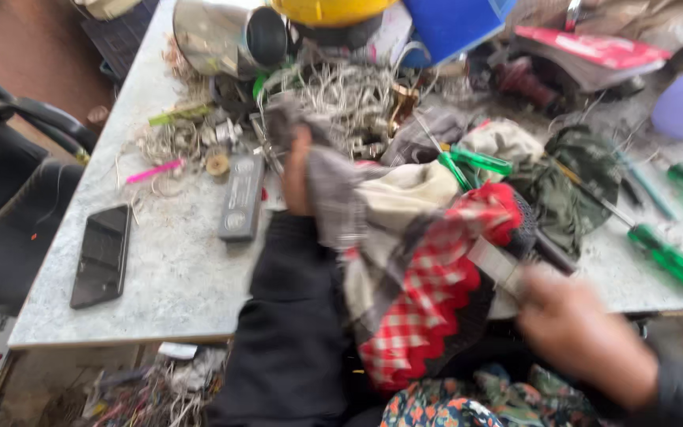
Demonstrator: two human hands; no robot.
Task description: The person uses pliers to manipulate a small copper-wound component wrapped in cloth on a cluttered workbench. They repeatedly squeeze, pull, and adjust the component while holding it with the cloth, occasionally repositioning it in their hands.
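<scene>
Left hand [298,170]: closed on a bundle of rags [405,237], red-checked cloth hanging below it.
Right hand [583,336]: blurred, grip cannot be told; just beside a dark tool [535,241].
Risk: trailing cloth may snag the wire tangle [349,99] beyond the left hand.
Risk: green screwdriver [669,257], right of the hands, could get knocked off.

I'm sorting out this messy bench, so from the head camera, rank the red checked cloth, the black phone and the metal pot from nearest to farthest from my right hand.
Measured from the right hand:
1. Red checked cloth, just left of the hand, bunched with other fabric.
2. Black phone, far left, flat on the table.
3. Metal pot, at the table's far end, upper left.
</scene>
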